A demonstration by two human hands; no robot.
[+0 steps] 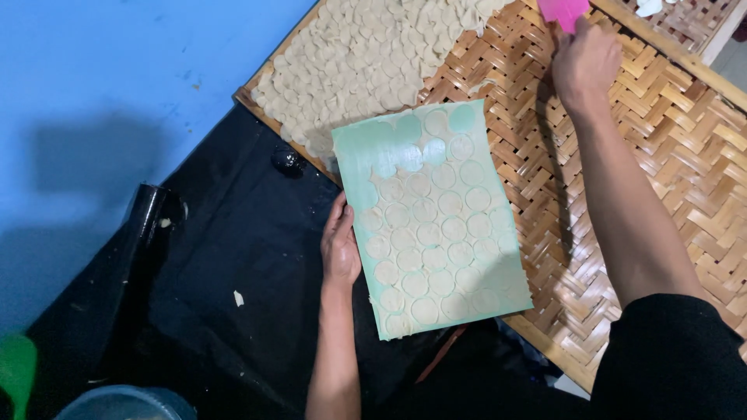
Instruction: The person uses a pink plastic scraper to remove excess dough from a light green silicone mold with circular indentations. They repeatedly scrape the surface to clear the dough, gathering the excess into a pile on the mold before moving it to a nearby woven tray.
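Note:
My left hand [340, 247] grips the left edge of a pale green rectangular board [366, 155] covered with several thin round dough discs [426, 233]. The board rests tilted over the edge of a woven bamboo tray [591, 225]. My right hand [585, 58] reaches to the tray's far side and holds a pink flat scraper [563, 12], partly cut off by the frame's top edge. A large heap of similar pale dough discs [366, 58] covers the tray's upper left part.
A black plastic sheet [226, 280] lies under the tray's near-left corner on a blue surface [101, 85]. A second woven tray [692, 23] sits at top right. A grey-blue round container rim [128, 403] and a green object [15, 373] show at bottom left.

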